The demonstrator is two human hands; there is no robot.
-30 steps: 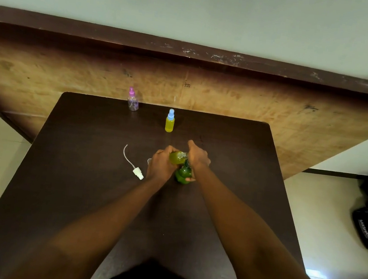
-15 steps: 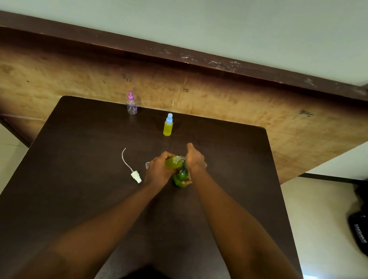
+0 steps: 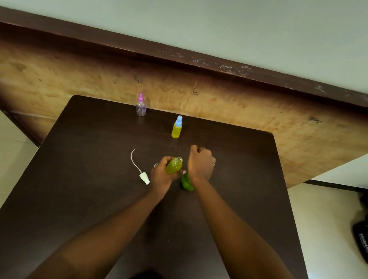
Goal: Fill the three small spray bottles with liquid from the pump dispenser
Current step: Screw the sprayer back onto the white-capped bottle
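Compared with the earlier frame, the right hand [image 3: 201, 163] has shifted slightly rightward, away from the left hand [image 3: 162, 176]. The left hand grips the uncapped small bottle [image 3: 173, 166] of yellow-green liquid near the centre of the table [image 3: 81, 185]. The right hand's fingers curl over the green pump dispenser [image 3: 187, 182], hiding all but its lower body, and whether they grip its head cannot be determined.

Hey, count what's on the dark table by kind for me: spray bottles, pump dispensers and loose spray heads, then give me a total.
Small spray bottles: 3 (pink-capped bottle, blue-capped bottle, uncapped bottle held in the left hand)
Green pump dispenser: 1, partly hidden under the right hand
Loose white spray head with its tube: 1
Total: 5
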